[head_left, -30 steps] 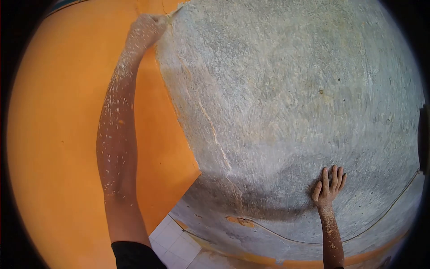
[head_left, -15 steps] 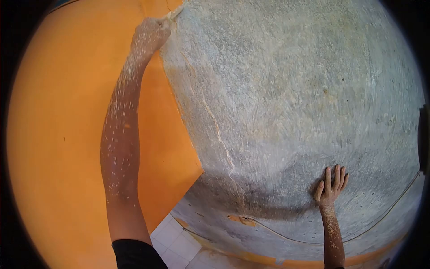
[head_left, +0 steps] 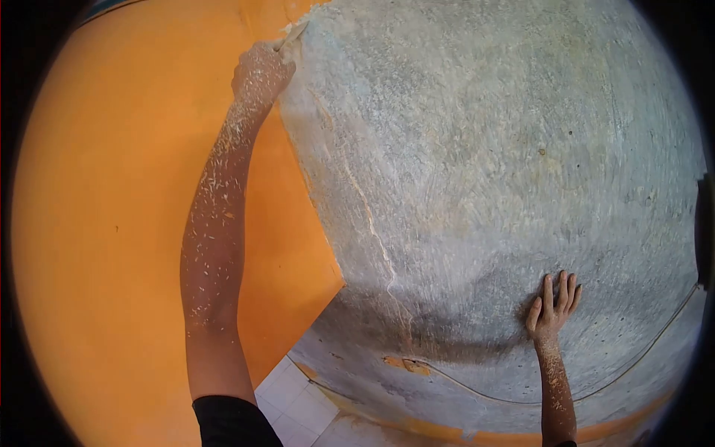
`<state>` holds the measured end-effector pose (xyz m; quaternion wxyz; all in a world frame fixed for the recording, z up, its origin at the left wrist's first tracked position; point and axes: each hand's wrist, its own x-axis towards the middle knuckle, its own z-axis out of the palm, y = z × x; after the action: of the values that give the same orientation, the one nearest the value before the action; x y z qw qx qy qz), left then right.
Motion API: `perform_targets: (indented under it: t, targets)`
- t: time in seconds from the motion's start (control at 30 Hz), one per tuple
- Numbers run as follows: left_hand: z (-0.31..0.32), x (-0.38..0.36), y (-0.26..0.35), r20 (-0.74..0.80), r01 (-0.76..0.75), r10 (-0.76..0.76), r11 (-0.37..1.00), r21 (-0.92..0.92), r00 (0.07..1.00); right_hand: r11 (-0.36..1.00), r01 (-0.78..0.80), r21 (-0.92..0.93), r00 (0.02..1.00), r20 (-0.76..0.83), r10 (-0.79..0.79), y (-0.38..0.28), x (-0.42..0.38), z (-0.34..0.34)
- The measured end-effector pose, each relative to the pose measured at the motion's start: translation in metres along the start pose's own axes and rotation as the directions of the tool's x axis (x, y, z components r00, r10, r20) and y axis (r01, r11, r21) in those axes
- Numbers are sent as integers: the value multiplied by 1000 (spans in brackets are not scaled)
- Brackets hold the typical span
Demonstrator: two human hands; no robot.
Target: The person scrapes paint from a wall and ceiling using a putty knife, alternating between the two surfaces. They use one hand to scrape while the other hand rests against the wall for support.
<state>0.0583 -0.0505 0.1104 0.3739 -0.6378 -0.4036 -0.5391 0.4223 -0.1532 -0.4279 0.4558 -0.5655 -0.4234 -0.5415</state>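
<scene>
My left hand (head_left: pixel 262 73) is closed around a scraper (head_left: pixel 291 36), its thin blade lying against the wall at the edge of the orange surface (head_left: pixel 134 223). Its handle is mostly hidden in my fist. Pale flakes cover the left forearm. Lower right, my right hand (head_left: pixel 551 311) rests flat on the rough grey wall (head_left: pixel 462 171), fingers spread, holding nothing. A thin pale crack (head_left: pixel 372 227) runs down the grey wall between the two hands.
A thin cable (head_left: pixel 477 391) sags along the lower wall from an orange patch (head_left: pixel 406 364). White floor tiles (head_left: pixel 298 406) show at the bottom. A dark object (head_left: pixel 703 231) stands at the right edge.
My left hand and the scraper have come slightly down and right in view, uncovering more ragged orange edge above. My right hand stays flat on the wall.
</scene>
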Motion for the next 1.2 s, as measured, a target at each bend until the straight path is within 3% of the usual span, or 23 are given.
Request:
perform_targets:
  t: [0.03,0.13,0.23,0.33,0.47,0.53,0.63,0.73,0.83,0.93,0.97,1.03,1.07,1.17,1.2]
  targets:
    - [3,-5,8,-30,11,-10,1000,11,999,1000,-3,-3,1000,5,3,-1,-1,-2]
    - [-2,20,13,74,8,-3,998,-67,997,1000,2,-4,1000,-2,-2,0,-2,-2]
    - [4,4,8,26,-68,69,997,-33,997,1000,7,7,1000,-5,-7,1,-3,1]
    - [10,-12,6,-2,-35,35,998,-49,999,1000,6,2,1000,-7,-6,0,-4,0]
    - [6,27,18,4,-51,51,998,-30,999,1000,1,-6,1000,1,-1,1,-3,-1]
    - [20,17,31,-67,-55,53,998,-25,996,1000,3,-7,1000,2,-3,3,-5,0]
    - [19,-48,56,-41,-24,24,1000,10,999,1000,12,14,1000,6,-12,3,-5,1]
    - [14,-49,67,-4,-31,31,999,-39,1000,1000,4,3,1000,-3,-4,3,-5,-1]
    - [22,7,53,-15,23,-24,997,-73,1000,1000,17,11,1000,-16,-17,4,-5,2]
    - [39,-27,52,-221,-321,287,938,-134,932,1000,24,10,999,-24,-23,7,-7,4]
    - [51,-52,43,-207,-357,344,934,-28,916,1000,24,11,999,-24,-23,7,-8,4]
    - [46,-109,43,-14,-170,169,981,-97,986,1000,15,18,1000,-26,-15,7,-6,4]
    - [35,-142,51,196,101,-58,971,-217,979,1000,11,21,1000,-20,-10,6,-6,3]
    - [62,-249,43,-35,36,-56,905,-424,998,1000,7,20,1000,-14,-7,4,-6,2]
    - [68,-282,51,-36,75,-111,841,-537,993,1000,5,12,1000,-12,-5,5,-5,2]
